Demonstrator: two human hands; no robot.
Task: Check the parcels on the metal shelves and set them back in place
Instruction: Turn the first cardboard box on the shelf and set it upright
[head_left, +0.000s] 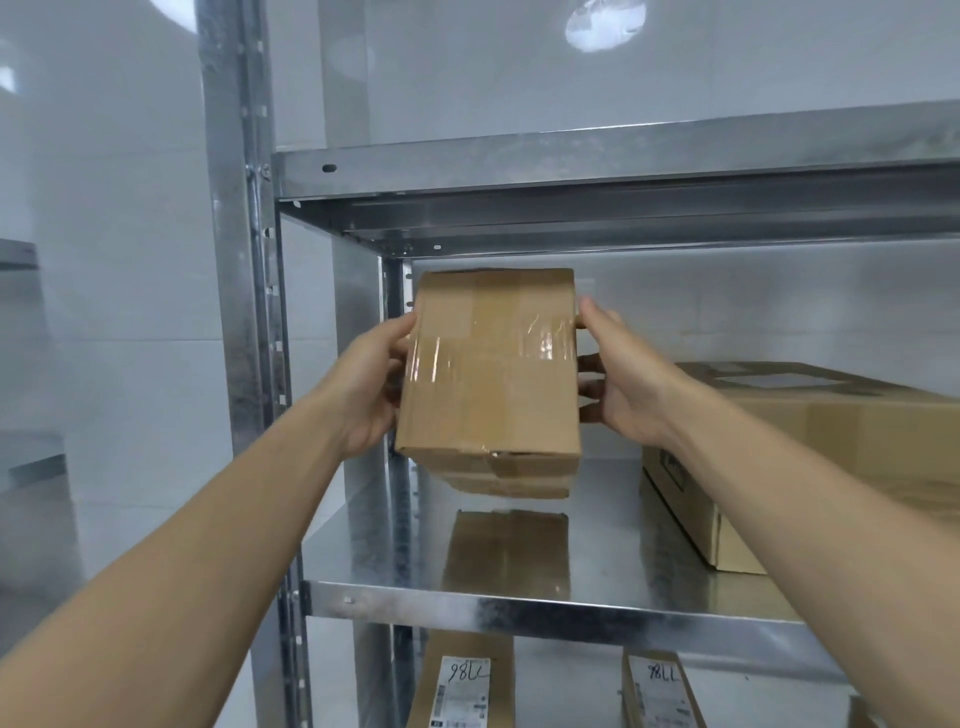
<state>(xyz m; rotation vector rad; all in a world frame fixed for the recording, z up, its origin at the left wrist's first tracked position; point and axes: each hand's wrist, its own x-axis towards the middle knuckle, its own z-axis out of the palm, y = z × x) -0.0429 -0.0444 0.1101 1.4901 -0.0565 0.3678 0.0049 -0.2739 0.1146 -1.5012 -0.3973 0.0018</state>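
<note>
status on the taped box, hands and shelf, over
Left hand and right hand grip taped cardboard box by its sides. Box held above middle shelf. Large carton to its right, not touching.

The small parcel (491, 374) you hold is matt brown cardboard, banded with clear tape that shines and wrinkles across its face. The shelf deck (618, 519) beneath it is bare galvanised metal, smooth and bright enough to mirror the cardboard; the upright post (234, 312) looks duller and mottled. Your large box (852, 410) is the same matt cardboard. The lower parcels (428, 696) carry white paper labels (465, 686). The wall (727, 301) is glossy white.
</note>
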